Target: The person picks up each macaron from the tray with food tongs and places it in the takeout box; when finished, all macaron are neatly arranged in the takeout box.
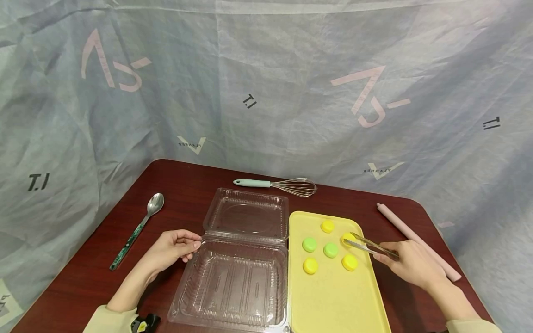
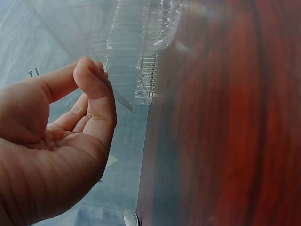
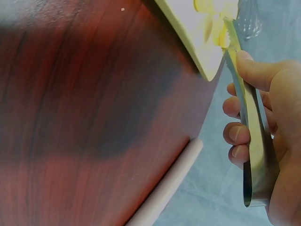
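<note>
My left hand [image 1: 176,249] pinches the left rim of a clear plastic clamshell container [image 1: 233,282], whose lid [image 1: 246,215] lies folded back behind it. In the left wrist view, thumb and forefinger meet at the container's edge. My right hand [image 1: 410,261] grips metal tongs [image 3: 254,127], fingers wrapped round both arms. Over the yellow tray [image 1: 337,300], the tong tips lie about a yellow macaron [image 1: 348,238] at the tray's right side. Two green macarons [image 1: 309,244] and several other yellow macarons [image 1: 310,265] sit on the tray.
A whisk [image 1: 275,184] lies behind the container. To the left is a spoon [image 1: 133,236] with a dark green handle. A pink rolling pin [image 1: 420,243] lies right of the tray, beside my right hand. Grey cloth [image 1: 266,92] hangs round the table's back and sides.
</note>
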